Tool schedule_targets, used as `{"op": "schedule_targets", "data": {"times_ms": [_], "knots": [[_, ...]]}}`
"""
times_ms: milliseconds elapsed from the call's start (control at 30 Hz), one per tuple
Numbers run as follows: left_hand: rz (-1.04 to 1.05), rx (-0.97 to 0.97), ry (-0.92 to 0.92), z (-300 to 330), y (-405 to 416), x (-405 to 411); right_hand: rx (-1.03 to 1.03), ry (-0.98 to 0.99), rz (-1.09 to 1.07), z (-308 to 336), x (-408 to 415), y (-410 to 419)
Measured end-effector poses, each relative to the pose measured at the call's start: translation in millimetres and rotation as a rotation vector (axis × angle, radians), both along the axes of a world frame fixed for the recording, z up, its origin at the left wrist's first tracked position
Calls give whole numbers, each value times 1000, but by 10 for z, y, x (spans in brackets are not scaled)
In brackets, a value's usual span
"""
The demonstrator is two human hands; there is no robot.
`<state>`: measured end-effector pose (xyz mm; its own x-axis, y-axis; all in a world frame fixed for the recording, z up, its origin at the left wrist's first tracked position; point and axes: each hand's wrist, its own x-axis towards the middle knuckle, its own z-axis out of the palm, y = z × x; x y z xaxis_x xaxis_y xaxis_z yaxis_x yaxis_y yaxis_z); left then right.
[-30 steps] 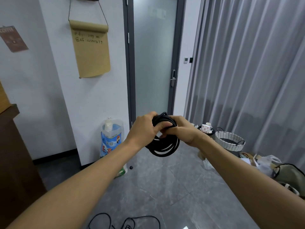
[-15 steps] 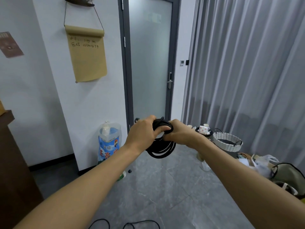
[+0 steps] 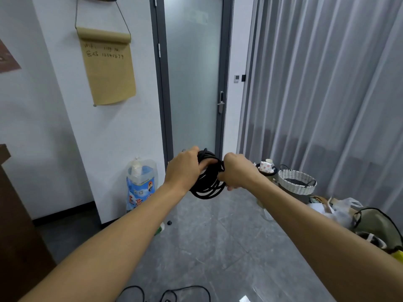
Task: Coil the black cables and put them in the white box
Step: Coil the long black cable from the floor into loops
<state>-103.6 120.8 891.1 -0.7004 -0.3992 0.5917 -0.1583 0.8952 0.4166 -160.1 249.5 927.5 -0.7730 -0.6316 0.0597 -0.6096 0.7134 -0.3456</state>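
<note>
Head view: left hand [image 3: 184, 168] and right hand [image 3: 236, 172] clamp black cable coil [image 3: 208, 182], 9 and 3 o'clock. Coil light, limp, springy; grip across all loops.

Both forearms bare, no sleeves; left hand [image 3: 183, 168], right hand [image 3: 236, 171] ungloved.

two hands [image 3: 185, 168], one cable coil [image 3: 208, 182], one woven basket [image 3: 296, 182], one door [image 3: 194, 73]
</note>
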Motion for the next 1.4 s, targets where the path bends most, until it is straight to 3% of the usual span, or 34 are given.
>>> {"op": "schedule_targets", "data": {"times_ms": [67, 200, 267, 400, 567, 700, 767, 833, 900, 1000, 1100, 1233, 1400], "knots": [[37, 72, 10, 1, -61, -5, -155, -75, -18, -2, -18, -24], [48, 227, 43, -20, -226, 8, -711, -861, -59, -3, -43, -25], [23, 279, 47, -55, -282, 24, -762, -1012, -58, 6, -93, -4], [29, 299, 26, -35, -369, 45, -552, -818, -48, 60, -185, 23], [41, 298, 6, 10, -407, 36, -50, -166, 15, 263, -204, -65], [71, 254, 9, 34, -392, 35, 58, 120, 24, 322, -211, -218], [94, 154, -3, 51, -418, 55, 55, 59, 61, 379, -217, -244], [151, 30, -27, 49, -462, 102, -47, -171, 89, 480, -248, -213], [166, 37, -33, 17, -524, 133, -79, -212, 124, 522, -296, -174], [69, 317, 43, -14, -598, 124, -54, -13, 149, 335, -414, -190], [-82, 640, 160, 20, -570, 118, -298, -67, 139, 70, -601, -185], [-220, 922, 285, 64, -457, 104, -722, -350, 130, -131, -640, -226], [-288, 1085, 389, 100, -375, 18, -1104, -843, 153, -182, -497, -417]]}}
